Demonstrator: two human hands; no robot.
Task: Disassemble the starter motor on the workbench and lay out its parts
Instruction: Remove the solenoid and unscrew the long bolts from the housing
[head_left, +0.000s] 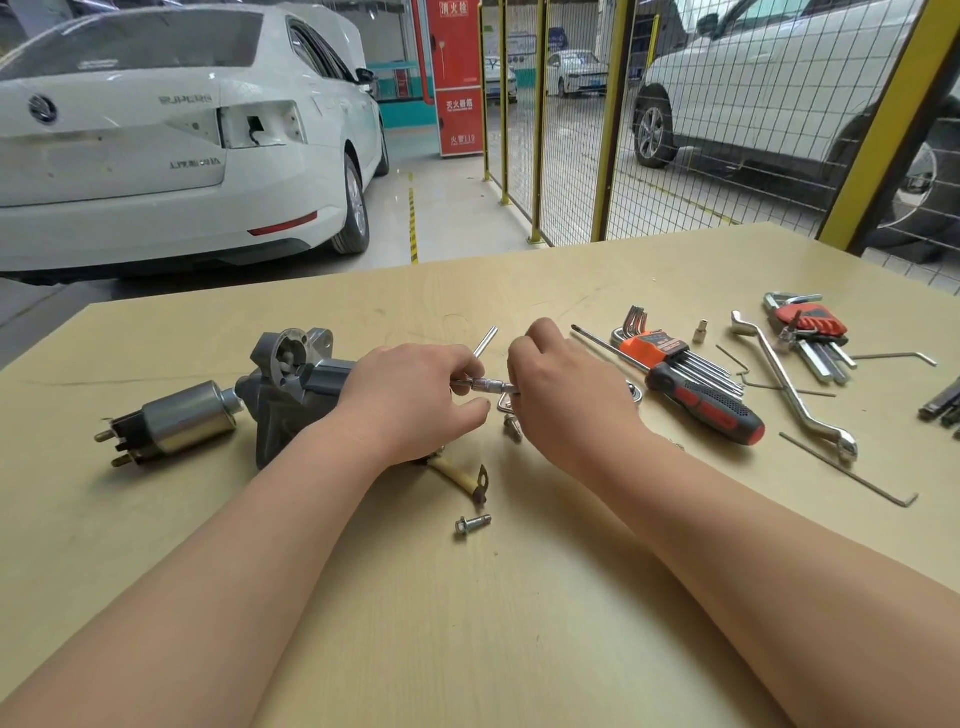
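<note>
Nearest me on the workbench (519, 649) lay a loose bolt (472, 525). Beyond it my left hand (410, 400) was curled round a slim metal tool (484, 385) while my right hand (561, 395) pinched its other end, probably fitting a bit, though my knuckles hid the joint. The starter motor (291, 395) lay on the bench, partly hidden behind my left wrist, and I judged that a careless twist could drop the small piece among the hex key set (670, 353) and screwdriver (701, 402).
</note>
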